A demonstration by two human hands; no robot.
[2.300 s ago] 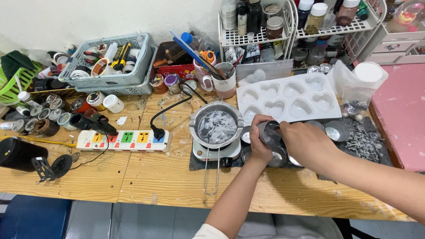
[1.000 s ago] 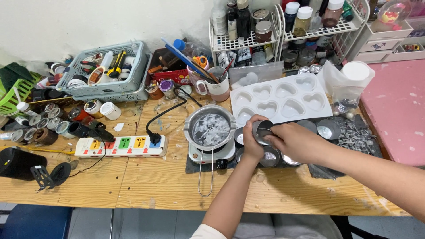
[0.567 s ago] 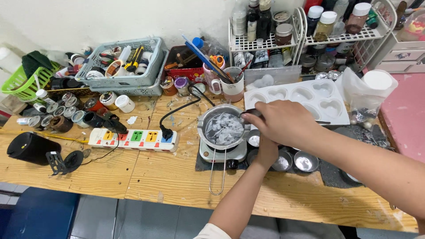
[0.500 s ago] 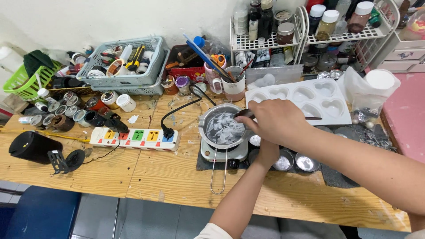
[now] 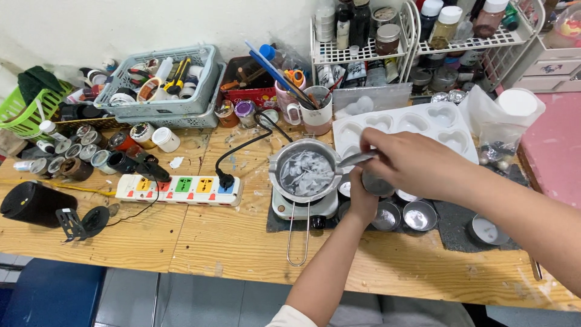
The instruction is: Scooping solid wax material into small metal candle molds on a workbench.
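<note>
The right hand [image 5: 417,166] now holds a metal tool [image 5: 357,159] over the small tin [image 5: 376,183] instead of above the melting pot [image 5: 304,172].

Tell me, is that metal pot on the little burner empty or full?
Partly full: the metal pot holds whitish flakes covering its bottom.

Left hand [image 5: 362,203] curled closed below; right hand [image 5: 407,163] arched above it, fingers pinched.

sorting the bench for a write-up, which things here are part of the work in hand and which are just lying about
In use: right hand holding a metal tool over the melting pot on its small hot plate; left hand on a small tin.

Lying about: power strip, grey basket, heart mould, wire shelf, black cylinder.
</note>
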